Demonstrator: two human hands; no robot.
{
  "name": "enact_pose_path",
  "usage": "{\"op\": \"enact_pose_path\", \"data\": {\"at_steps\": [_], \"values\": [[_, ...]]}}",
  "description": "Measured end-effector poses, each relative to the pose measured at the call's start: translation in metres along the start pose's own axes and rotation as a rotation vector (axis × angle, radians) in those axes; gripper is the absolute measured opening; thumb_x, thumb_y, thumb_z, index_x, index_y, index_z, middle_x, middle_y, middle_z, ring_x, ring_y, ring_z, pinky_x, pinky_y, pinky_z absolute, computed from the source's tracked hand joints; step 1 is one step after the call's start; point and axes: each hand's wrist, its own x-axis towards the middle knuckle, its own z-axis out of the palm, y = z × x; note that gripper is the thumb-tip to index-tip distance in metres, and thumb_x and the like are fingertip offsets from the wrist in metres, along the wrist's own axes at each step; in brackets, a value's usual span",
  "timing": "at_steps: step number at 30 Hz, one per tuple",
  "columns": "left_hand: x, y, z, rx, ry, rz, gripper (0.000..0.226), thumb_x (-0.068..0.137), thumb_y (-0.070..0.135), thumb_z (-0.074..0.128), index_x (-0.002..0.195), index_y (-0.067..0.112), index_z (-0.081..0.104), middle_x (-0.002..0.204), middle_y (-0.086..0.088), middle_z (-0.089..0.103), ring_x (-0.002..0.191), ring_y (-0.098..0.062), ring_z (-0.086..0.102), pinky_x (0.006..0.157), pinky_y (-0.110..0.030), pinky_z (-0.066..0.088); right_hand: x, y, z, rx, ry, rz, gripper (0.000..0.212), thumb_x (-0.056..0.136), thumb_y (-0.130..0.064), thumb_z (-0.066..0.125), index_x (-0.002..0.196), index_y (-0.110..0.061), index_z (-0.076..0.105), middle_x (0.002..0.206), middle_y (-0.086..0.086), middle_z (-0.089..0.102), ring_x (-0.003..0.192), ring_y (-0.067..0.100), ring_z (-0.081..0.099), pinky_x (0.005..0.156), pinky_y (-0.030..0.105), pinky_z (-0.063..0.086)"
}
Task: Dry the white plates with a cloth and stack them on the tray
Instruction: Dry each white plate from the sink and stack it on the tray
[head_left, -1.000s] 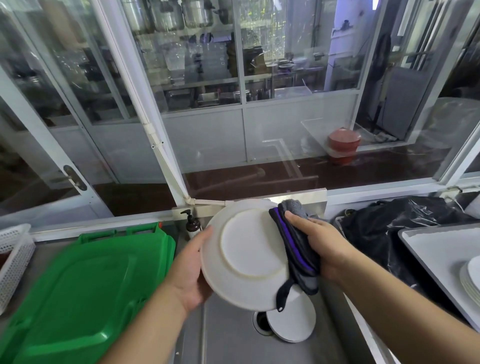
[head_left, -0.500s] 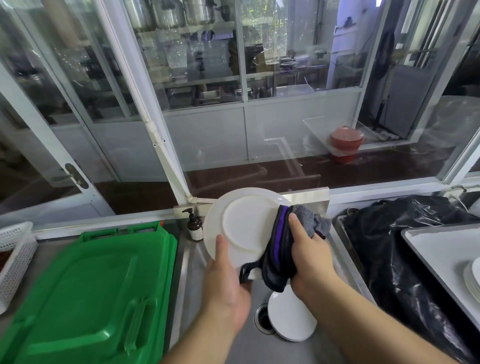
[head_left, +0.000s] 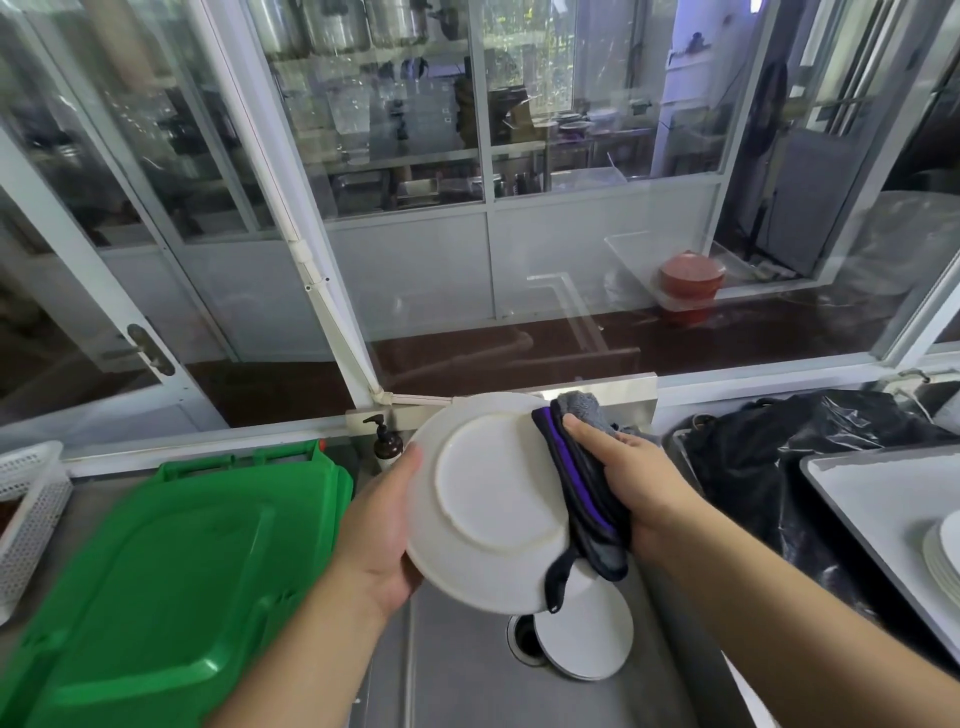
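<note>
White plate (head_left: 493, 499) held up over the sink (head_left: 457, 670), underside facing the camera, tilted. Left hand (head_left: 382, 535) gripping the rim at 9 o'clock; right hand (head_left: 631, 480) pinching the cloth (head_left: 584, 499) onto the 3 o'clock edge.

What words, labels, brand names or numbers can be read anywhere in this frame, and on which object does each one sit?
None can be read.
Pump bottle: no label text can be made out.
Shelf containers behind the glass: pale patches, perhaps labels, too blurred to read.
White plate, cloth, green crate: no print visible.
</note>
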Motion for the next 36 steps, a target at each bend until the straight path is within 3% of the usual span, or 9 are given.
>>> {"op": "enact_pose_path", "data": {"at_steps": [3,8,15,20,22,27,29,32,36], "values": [[-0.005,-0.008,0.010,-0.085,0.088,0.052,0.033,0.102,0.040,0.062,0.120,0.017,0.077,0.111,-0.012,0.081,0.093,-0.029,0.080,0.062,-0.038,0.063,0.002,0.006,0.007,0.079,0.113,0.017,0.046,0.085,-0.043,0.087,0.109,-0.005,0.078,0.098,0.019,0.081,0.086,0.037,0.080,0.077,0.049,0.067],[-0.022,-0.041,0.047,-0.258,0.170,0.044,0.027,0.110,0.047,0.048,0.125,0.036,0.068,0.110,0.001,0.081,0.101,-0.024,0.079,0.093,-0.047,0.061,0.000,0.038,0.030,0.206,0.318,0.033,0.050,0.084,-0.054,0.082,0.115,-0.016,0.072,0.104,0.005,0.081,0.094,0.031,0.079,0.092,0.053,0.062],[-0.027,-0.037,0.029,-0.352,0.072,-0.061,0.031,0.106,0.029,0.052,0.129,0.017,0.068,0.120,-0.013,0.078,0.098,-0.026,0.079,0.067,-0.036,0.065,0.006,0.033,0.006,0.154,0.250,0.046,0.040,0.089,-0.045,0.082,0.110,-0.011,0.075,0.094,0.009,0.083,0.083,0.028,0.081,0.089,0.051,0.064],[-0.030,-0.028,0.020,-0.370,-0.047,-0.067,0.031,0.106,0.026,0.052,0.131,0.014,0.066,0.123,-0.017,0.077,0.105,-0.032,0.077,0.069,-0.039,0.065,0.004,0.019,0.005,0.030,0.248,0.022,0.040,0.090,-0.048,0.079,0.105,-0.010,0.077,0.091,0.010,0.082,0.080,0.029,0.081,0.070,0.040,0.066],[-0.031,-0.031,0.026,-0.379,-0.032,-0.033,0.031,0.107,0.026,0.052,0.131,0.014,0.067,0.120,-0.016,0.078,0.102,-0.030,0.078,0.066,-0.038,0.064,0.002,0.017,0.011,-0.028,0.295,-0.001,0.044,0.093,-0.051,0.073,0.115,-0.013,0.072,0.099,0.010,0.080,0.089,0.032,0.078,0.080,0.045,0.065],[-0.037,-0.036,0.046,-0.359,-0.034,0.084,0.026,0.110,0.022,0.049,0.129,0.021,0.067,0.120,-0.014,0.078,0.107,-0.034,0.077,0.074,-0.043,0.065,-0.015,0.032,0.036,-0.344,0.337,-0.096,0.041,0.104,-0.049,0.052,0.136,-0.023,0.052,0.111,-0.001,0.066,0.101,0.021,0.065,0.100,0.049,0.053],[-0.038,-0.038,0.053,-0.344,-0.028,0.103,0.026,0.110,0.020,0.050,0.122,0.023,0.072,0.119,-0.015,0.078,0.106,-0.034,0.077,0.075,-0.041,0.065,-0.026,0.042,0.043,-0.427,0.291,-0.174,0.038,0.107,-0.042,0.049,0.142,-0.026,0.049,0.133,0.001,0.060,0.124,0.025,0.058,0.111,0.049,0.045],[-0.036,-0.041,0.056,-0.310,-0.018,0.097,0.033,0.111,0.020,0.049,0.106,0.025,0.082,0.117,-0.015,0.079,0.106,-0.032,0.077,0.073,-0.036,0.065,-0.039,0.052,0.047,-0.557,0.147,-0.395,0.040,0.108,-0.027,0.048,0.148,-0.027,0.048,0.156,-0.001,0.044,0.152,0.023,0.032,0.126,0.045,0.027],[-0.034,-0.041,0.052,-0.214,-0.074,0.095,0.032,0.110,0.025,0.049,0.117,0.021,0.080,0.125,-0.014,0.076,0.115,-0.030,0.074,0.091,-0.042,0.062,-0.046,0.049,0.043,-0.863,-0.142,-0.591,0.059,0.110,-0.036,0.043,0.167,-0.033,0.026,0.174,-0.020,0.017,0.161,0.001,-0.007,0.133,0.034,0.003]]}}
